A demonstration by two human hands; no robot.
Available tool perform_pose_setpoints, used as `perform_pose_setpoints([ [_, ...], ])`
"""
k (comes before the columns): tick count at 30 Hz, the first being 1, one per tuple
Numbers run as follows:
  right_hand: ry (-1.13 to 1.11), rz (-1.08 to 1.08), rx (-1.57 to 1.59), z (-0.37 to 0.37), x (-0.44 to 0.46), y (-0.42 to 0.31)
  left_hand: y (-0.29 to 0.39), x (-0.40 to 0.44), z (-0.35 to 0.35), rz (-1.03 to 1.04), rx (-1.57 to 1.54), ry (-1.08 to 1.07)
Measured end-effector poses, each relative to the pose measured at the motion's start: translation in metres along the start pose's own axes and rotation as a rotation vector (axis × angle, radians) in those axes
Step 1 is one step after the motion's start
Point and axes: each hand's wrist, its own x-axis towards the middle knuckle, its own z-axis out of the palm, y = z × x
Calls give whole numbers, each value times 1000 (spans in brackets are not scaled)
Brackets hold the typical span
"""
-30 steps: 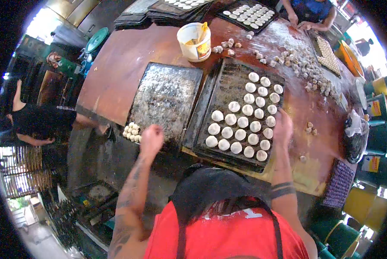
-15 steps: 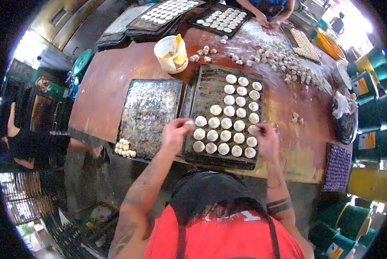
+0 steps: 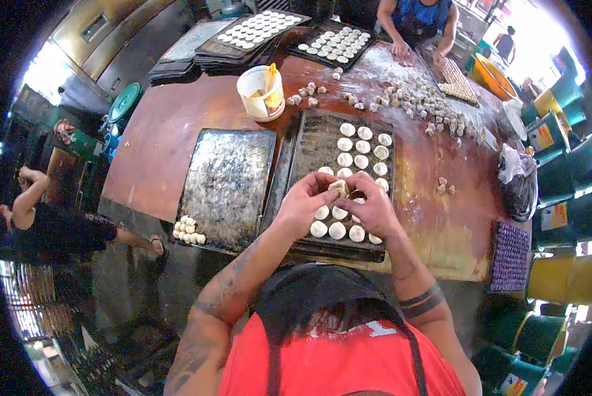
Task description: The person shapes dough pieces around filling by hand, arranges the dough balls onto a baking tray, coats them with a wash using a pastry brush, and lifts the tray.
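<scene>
Over the dark baking tray in front of me, my left hand and my right hand meet. A small pale dough piece is pinched between the fingertips of both, and its underside is hidden. Below and beyond my hands, flat round dough pieces lie in rows on the tray; my fingers cover some of them. To the left lies a second dark tray, with a small cluster of dough balls in its near left corner.
A white tub with a yellow-handled tool stands beyond the trays. Floured lumps are scattered at the far right. Across the table, a co-worker's hands are at another tray. Stacked trays sit at the far left.
My hands were apart, at the left and right sides of the dough rows; both have moved inward and now meet on one dough piece. The co-worker's hands have separated.
</scene>
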Motion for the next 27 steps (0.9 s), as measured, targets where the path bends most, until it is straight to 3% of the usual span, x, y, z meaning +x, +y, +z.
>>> perform_pose_setpoints([
  [2, -142, 118, 293, 0, 0, 16, 0, 2, 1, 108, -8, -17],
  [6, 103, 274, 803, 14, 8, 7, 25, -1, 23, -53, -256, -44],
  [8, 175, 363, 598, 24, 7, -20, 34, -3, 22, 52, 204, 98],
  [10, 203, 322, 751, 29, 7, -16, 24, 1, 16, 248, 755, 254],
  [11, 244, 253, 573, 23, 10, -9, 13, -1, 16, 399, 702, 215],
  [12, 278, 187, 393, 17, 14, -12, 12, -1, 20, 371, 563, 200],
  [13, 343, 53, 1, 13, 12, -21, 12, -3, 25, 338, 425, 187],
  [14, 333, -58, -76, 13, 13, -26, 12, -5, 26, 304, 290, 176],
  [16, 315, -277, -226, 14, 15, -30, 11, 11, 15, 8, -113, 115],
  [18, 166, -207, -195, 14, 9, -12, 12, 26, -4, -206, -367, 27],
  [19, 99, -167, -208, 9, 9, -8, 14, 27, -13, -203, -411, -43],
  [22, -20, -233, -142, 3, 17, -21, 28, 14, -6, -131, 28, 57],
  [24, -97, -382, -146, 3, 31, -26, 17, 12, 5, -156, -255, -122],
  [27, -192, -359, -118, -1, 39, 2, 4, 17, 11, -202, -340, -153],
])
